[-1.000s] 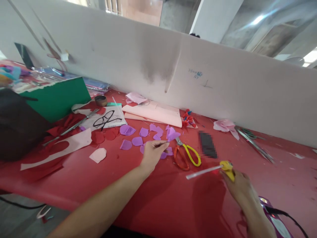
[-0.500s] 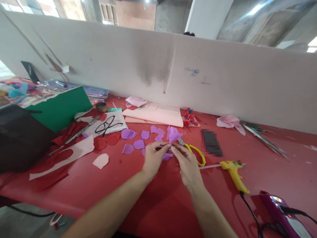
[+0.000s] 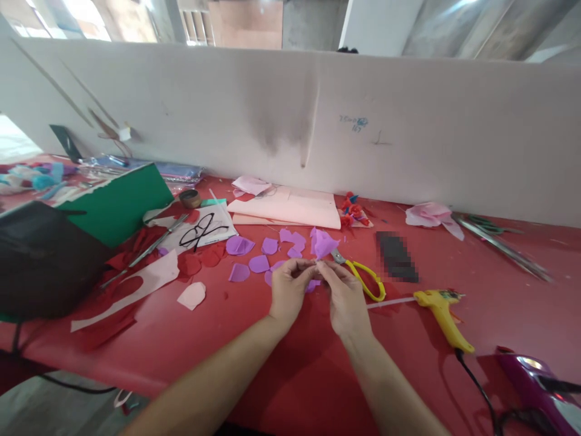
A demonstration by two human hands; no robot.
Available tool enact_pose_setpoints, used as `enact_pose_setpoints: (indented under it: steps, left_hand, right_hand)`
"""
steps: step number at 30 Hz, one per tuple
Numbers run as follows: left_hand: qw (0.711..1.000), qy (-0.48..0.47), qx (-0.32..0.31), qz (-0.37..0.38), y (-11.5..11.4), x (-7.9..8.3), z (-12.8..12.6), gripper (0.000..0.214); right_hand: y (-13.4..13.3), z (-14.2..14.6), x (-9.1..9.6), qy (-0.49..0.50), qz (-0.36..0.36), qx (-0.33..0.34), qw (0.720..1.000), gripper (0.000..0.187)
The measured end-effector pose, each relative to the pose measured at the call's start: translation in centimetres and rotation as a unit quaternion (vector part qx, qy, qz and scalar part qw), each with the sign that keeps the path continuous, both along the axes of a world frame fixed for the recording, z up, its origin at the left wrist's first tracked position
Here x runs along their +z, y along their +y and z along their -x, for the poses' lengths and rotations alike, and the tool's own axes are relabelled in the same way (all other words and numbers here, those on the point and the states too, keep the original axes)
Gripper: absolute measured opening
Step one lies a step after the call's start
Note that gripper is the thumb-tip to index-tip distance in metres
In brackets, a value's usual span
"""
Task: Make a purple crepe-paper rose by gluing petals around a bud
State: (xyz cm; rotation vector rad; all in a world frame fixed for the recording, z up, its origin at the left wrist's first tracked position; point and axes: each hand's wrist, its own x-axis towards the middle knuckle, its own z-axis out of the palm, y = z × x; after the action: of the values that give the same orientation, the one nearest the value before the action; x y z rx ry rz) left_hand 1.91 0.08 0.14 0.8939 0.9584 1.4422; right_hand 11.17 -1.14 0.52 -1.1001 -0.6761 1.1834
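Both our forearms reach in from the bottom edge and angle inward, so our hands meet mid-table, wrists a bit apart, fingertips touching. Left hand (image 3: pixel 289 293): thumb and index pinched, no visible gap, on the base of the purple flower (image 3: pixel 324 243); other fingers curled under. Right hand (image 3: pixel 347 303): thumb and index closed on the same base from the other side, remaining fingers bent, partly hidden. Flower sits just above our fingertips, petals up and flared, off the red table (image 3: pixel 272 387).

Containers: black bag (image 3: pixel 49 260) at the left edge, in front of the green panel (image 3: pixel 122 203); we can't see inside it. Small round brown pot (image 3: pixel 189 198) behind the glasses (image 3: pixel 204 232); contents unreadable from here, could be a ring. Clear plastic packets (image 3: pixel 181 172) lie flat behind the panel, something bluish and purple in them, can't tell what.

Around our hands: loose purple petals (image 3: pixel 259 264) left of and behind our left hand, yellow-handled scissors (image 3: pixel 370 281) just beside our right hand, handle loop toward us. Yellow glue gun (image 3: pixel 438 306) lies further right, clear stick (image 3: pixel 390 302) out its back, pointing at our right hand.
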Motion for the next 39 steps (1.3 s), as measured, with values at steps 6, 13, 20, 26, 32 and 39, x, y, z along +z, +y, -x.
enact_pose_setpoints:
  steps: [6,13,20,26,32,39]
  left_hand:
    - [0.998,0.057,0.005,-0.041,-0.2,-0.6,-0.3,0.005]
    - [0.980,0.162,0.006,-0.119,-0.6,0.1,0.5,0.008]
    - [0.996,-0.017,-0.073,0.047,1.0,1.0,1.6,0.019]
    - [0.975,-0.096,-0.185,0.084,1.0,1.7,2.0,0.021]
    - [0.970,-0.101,-0.203,0.083,0.9,2.0,2.2,0.016]
    - [0.971,-0.111,-0.193,0.085,1.0,1.8,2.3,0.011]
  right_hand:
    - [0.0,-0.2,0.6,0.064,0.014,0.001,0.998,0.021]
    - [0.1,-1.3,0.7,0.101,-0.013,0.005,0.995,0.021]
    - [-0.3,-2.6,2.1,0.217,0.002,0.158,0.963,0.020]
    - [-0.6,-2.0,1.8,0.178,0.028,0.178,0.967,0.019]
    - [-0.7,-1.9,1.8,0.170,0.042,0.163,0.971,0.020]
    - [-0.7,-1.7,1.9,0.175,0.041,0.150,0.972,0.021]
